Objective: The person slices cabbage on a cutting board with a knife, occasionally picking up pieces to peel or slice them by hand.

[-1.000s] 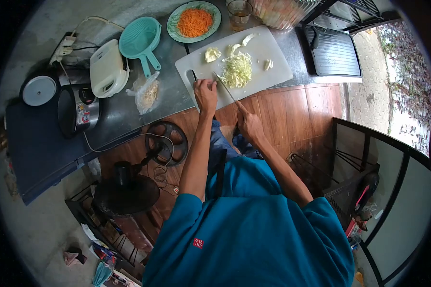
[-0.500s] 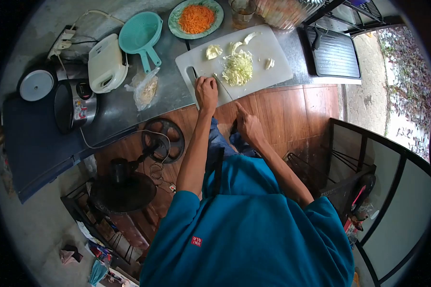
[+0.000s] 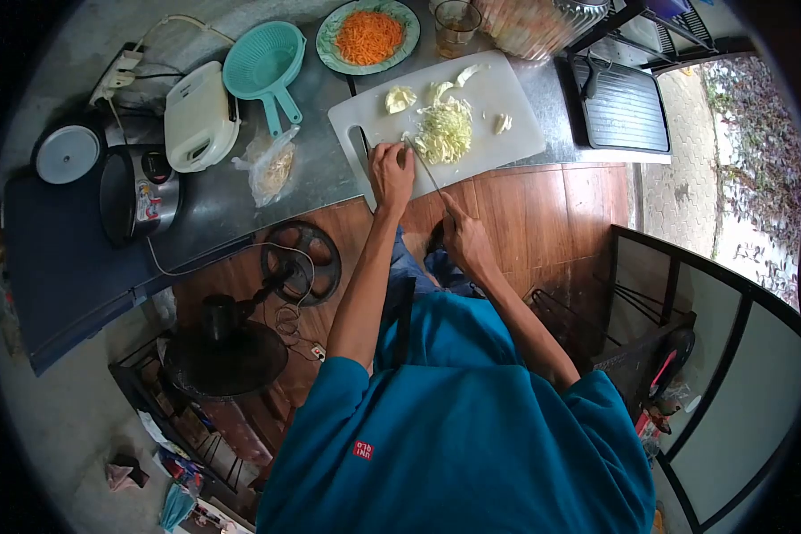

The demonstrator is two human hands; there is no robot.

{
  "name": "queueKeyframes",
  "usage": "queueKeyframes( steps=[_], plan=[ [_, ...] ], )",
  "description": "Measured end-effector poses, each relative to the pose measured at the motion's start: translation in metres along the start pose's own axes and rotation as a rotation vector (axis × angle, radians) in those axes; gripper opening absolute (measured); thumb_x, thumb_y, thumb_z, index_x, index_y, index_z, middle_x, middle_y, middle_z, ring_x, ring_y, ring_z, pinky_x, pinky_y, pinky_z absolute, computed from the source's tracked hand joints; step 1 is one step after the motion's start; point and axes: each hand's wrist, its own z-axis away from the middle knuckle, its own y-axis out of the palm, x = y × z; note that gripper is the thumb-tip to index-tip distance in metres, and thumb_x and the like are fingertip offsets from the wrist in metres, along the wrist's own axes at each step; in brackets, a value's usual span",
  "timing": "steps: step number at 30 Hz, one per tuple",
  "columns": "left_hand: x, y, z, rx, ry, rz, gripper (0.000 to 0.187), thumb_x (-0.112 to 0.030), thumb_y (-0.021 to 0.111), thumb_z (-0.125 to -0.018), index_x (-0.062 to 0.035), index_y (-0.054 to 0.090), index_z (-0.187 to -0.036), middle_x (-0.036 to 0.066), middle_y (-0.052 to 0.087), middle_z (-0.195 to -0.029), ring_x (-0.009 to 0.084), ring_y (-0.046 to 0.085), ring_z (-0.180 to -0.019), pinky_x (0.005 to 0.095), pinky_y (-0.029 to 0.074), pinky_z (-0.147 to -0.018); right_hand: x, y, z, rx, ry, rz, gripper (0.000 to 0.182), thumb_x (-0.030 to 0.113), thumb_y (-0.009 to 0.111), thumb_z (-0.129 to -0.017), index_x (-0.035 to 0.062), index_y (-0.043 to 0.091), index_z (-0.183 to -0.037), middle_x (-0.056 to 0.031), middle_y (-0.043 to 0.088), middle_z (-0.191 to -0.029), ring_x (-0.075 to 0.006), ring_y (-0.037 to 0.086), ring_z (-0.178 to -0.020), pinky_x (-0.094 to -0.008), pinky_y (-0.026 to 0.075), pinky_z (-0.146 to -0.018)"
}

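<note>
A white cutting board [image 3: 498, 98] lies at an angle on the metal counter, with a pile of shredded cabbage [image 3: 444, 131] near its middle. My right hand [image 3: 468, 238] is wrapped round the handle of a knife [image 3: 427, 174], whose blade points up and left over the board's front edge. My left hand [image 3: 392, 173] rests on the board left of the blade, fingers bent together; what lies beneath them is hidden. A cabbage piece [image 3: 400, 99] sits behind my left hand, and a small scrap [image 3: 503, 123] lies right of the pile.
Behind the board are a plate of shredded carrot [image 3: 368, 37] and a glass [image 3: 457, 28]. To the left are a green colander [image 3: 264, 60], a plastic bag [image 3: 274, 166] and a white appliance [image 3: 202, 117]. A grill pan [image 3: 627, 105] is at the right.
My left hand has shifted slightly right on the board. The knife has tilted, and its blade now shows more clearly between my hands.
</note>
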Motion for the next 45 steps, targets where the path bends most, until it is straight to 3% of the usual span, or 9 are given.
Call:
queueKeyframes(
  steps=[8, 10, 16, 28, 31, 33, 36, 41, 45],
  plan=[
    [-0.002, 0.01, -0.015, -0.042, -0.106, 0.022, 0.028, -0.011, 0.066, -0.086, -0.0005, 0.062, -0.111, 0.014, 0.06, -0.102, 0.0343, 0.058, -0.097, 0.0429, 0.047, -0.085, 0.004, 0.0, 0.0, -0.013, 0.031, -0.008, 0.04, 0.019, 0.047, -0.097, 0.0086, 0.052, -0.135, -0.0354, 0.056, -0.075, -0.051, 0.059, -0.07, -0.0547, 0.043, -0.063],
    [-0.002, 0.01, -0.019, -0.054, -0.054, 0.012, 0.023, -0.008, 0.065, -0.085, 0.0001, 0.064, -0.106, 0.016, 0.06, -0.102, 0.0348, 0.058, -0.097, 0.042, 0.048, -0.083, 0.01, -0.004, 0.0, -0.043, -0.008, -0.022, 0.041, 0.018, 0.047, -0.095, 0.0044, 0.051, -0.134, -0.0338, 0.058, -0.073, -0.0494, 0.06, -0.066, -0.0554, 0.046, -0.061],
    [0.007, 0.011, -0.028, -0.003, 0.013, 0.02, 0.012, -0.003, 0.062, -0.084, 0.001, 0.069, -0.093, 0.016, 0.061, -0.094, 0.0349, 0.059, -0.093, 0.041, 0.048, -0.081, 0.012, -0.003, -0.016, -0.035, -0.004, -0.021, 0.044, 0.014, 0.047, -0.093, 0.0048, 0.05, -0.135, -0.0323, 0.059, -0.073, -0.0492, 0.06, -0.066, -0.0555, 0.046, -0.061],
    [-0.003, 0.004, 0.0, 0.056, 0.037, 0.0, 0.014, -0.005, 0.06, -0.086, 0.002, 0.07, -0.093, 0.014, 0.062, -0.092, 0.0324, 0.058, -0.093, 0.0397, 0.048, -0.083, -0.019, 0.014, -0.024, -0.047, -0.072, 0.033, 0.043, 0.017, 0.043, -0.096, 0.0129, 0.047, -0.139, -0.0338, 0.059, -0.072, -0.0512, 0.058, -0.064, -0.0589, 0.045, -0.058],
    [-0.003, 0.006, 0.001, 0.031, -0.022, 0.044, 0.009, -0.002, 0.062, -0.083, 0.0027, 0.069, -0.088, 0.014, 0.062, -0.089, 0.0325, 0.058, -0.09, 0.0399, 0.048, -0.082, -0.015, 0.018, -0.021, -0.011, 0.007, 0.025, 0.043, 0.019, 0.044, -0.097, 0.0126, 0.046, -0.139, -0.0334, 0.059, -0.072, -0.0506, 0.059, -0.063, -0.058, 0.045, -0.058],
    [-0.001, 0.007, -0.002, 0.067, -0.181, 0.151, 0.009, -0.003, 0.063, -0.083, 0.0021, 0.069, -0.085, 0.015, 0.063, -0.087, 0.0338, 0.058, -0.091, 0.0409, 0.048, -0.083, -0.012, 0.016, -0.015, -0.028, 0.0, -0.006, 0.043, 0.019, 0.044, -0.097, 0.0126, 0.046, -0.139, -0.0331, 0.059, -0.072, -0.0502, 0.059, -0.062, -0.0575, 0.045, -0.058],
    [0.003, 0.006, -0.009, 0.078, -0.125, 0.063, 0.01, -0.005, 0.063, -0.084, 0.0012, 0.07, -0.084, 0.017, 0.063, -0.083, 0.0354, 0.061, -0.079, 0.0422, 0.05, -0.076, -0.012, 0.015, -0.008, -0.034, -0.013, -0.008, 0.044, 0.019, 0.045, -0.096, 0.0128, 0.046, -0.14, -0.0329, 0.059, -0.071, -0.0495, 0.059, -0.061, -0.0568, 0.045, -0.058],
    [-0.003, 0.005, -0.006, 0.067, -0.089, -0.009, 0.01, -0.005, 0.062, -0.084, 0.0008, 0.07, -0.088, 0.018, 0.063, -0.087, 0.0361, 0.061, -0.083, 0.0424, 0.049, -0.077, -0.013, 0.01, -0.004, -0.034, -0.033, 0.014, 0.045, 0.019, 0.046, -0.096, 0.0134, 0.046, -0.14, -0.0331, 0.059, -0.07, -0.0496, 0.058, -0.061, -0.0572, 0.045, -0.058],
    [0.0, 0.008, -0.001, 0.044, -0.036, -0.021, 0.011, -0.005, 0.063, -0.084, 0.0004, 0.07, -0.091, 0.018, 0.062, -0.088, 0.0366, 0.06, -0.086, 0.042, 0.048, -0.079, -0.016, 0.012, -0.007, -0.022, -0.013, 0.061, 0.04, 0.021, 0.046, -0.099, 0.0079, 0.05, -0.136, -0.0326, 0.057, -0.069, -0.0485, 0.059, -0.062, -0.0543, 0.043, -0.057]
  ],
)
